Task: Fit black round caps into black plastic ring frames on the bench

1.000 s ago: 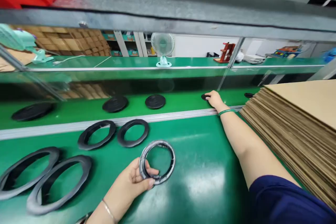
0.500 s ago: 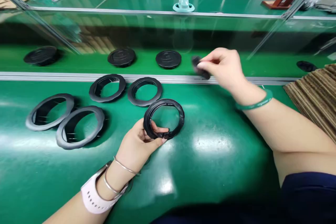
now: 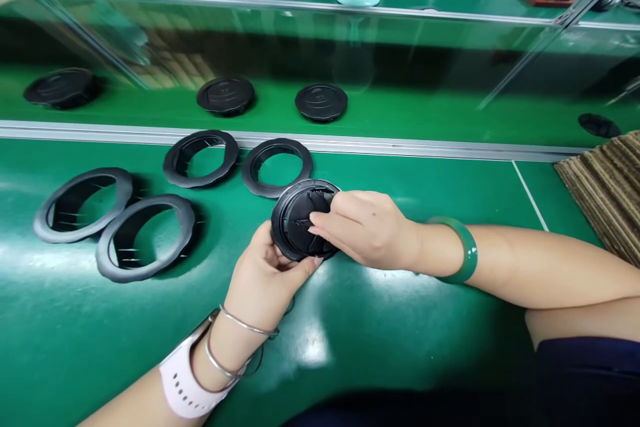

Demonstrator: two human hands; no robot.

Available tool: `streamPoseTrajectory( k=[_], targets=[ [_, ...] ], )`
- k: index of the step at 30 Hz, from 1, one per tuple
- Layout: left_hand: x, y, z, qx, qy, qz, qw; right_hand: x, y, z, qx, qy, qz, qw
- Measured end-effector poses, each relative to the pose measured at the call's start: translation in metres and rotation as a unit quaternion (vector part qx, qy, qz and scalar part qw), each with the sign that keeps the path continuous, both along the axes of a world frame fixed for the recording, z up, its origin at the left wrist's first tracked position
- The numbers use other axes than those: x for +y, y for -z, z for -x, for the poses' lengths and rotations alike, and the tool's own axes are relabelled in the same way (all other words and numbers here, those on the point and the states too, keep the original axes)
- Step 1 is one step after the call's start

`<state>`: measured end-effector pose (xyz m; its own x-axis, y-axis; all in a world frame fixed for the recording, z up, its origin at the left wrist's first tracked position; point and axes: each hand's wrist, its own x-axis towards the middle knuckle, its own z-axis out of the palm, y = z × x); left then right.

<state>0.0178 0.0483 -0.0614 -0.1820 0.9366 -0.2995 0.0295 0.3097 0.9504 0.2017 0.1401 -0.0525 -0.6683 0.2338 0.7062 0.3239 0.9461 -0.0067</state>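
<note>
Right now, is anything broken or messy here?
Nothing stands out. Four black rings lie on the table, three black discs sit along the belt, and the left hand and right hand hold a ring with a disc in it. No spills or cracks show.

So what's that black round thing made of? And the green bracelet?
The black round part, held by the left hand and right hand, looks like moulded plastic: matt, with thin ribs. The green bracelet may be jade or glass: glossy, smooth, faintly see-through.
</note>
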Motion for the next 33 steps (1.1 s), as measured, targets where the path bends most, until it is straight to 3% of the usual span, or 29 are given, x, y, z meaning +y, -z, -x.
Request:
streamPoseTrajectory(
  k=[5,13,33],
  targets=[
    [0.0020,-0.0038,-0.0025,0.009,0.006,-0.009,1.000,0.0006,0.0048,0.0015,0.000,-0.025,-0.054,0.998],
    [-0.0038,0.0023,0.0017,0.059,0.033,-0.014,0.998,-0.0024,0.0063,0.0016,-0.073,-0.006,0.058,0.996],
    [-0.0054,0.0029,0.0011,0.084,0.035,-0.017,0.996,-0.0062,-0.0006,0.0036,-0.151,0.005,0.151,0.977]
  ],
)
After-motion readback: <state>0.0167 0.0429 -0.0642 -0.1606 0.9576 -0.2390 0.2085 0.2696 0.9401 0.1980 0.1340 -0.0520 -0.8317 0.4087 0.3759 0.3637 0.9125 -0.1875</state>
